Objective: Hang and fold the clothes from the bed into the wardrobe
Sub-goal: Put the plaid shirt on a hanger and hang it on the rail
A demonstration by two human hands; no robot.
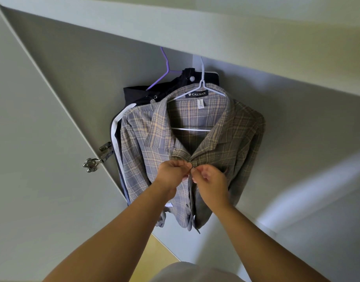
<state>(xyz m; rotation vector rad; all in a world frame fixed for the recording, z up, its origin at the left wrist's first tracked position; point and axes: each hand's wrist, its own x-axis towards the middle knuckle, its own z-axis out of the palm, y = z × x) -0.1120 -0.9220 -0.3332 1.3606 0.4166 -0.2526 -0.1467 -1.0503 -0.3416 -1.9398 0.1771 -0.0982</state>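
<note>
Presently, at the far left, a metal hinge is showing on the wardrobe door. Beside it, a dark garment is hanging on a purple hanger, partly behind the plaid shirt. The shirt is hanging inside the wardrobe on a white hanger. The left hand is pinching one placket edge just below the collar. The right hand is pinching the opposite edge, and the fingertips of both hands are meeting there.
</note>
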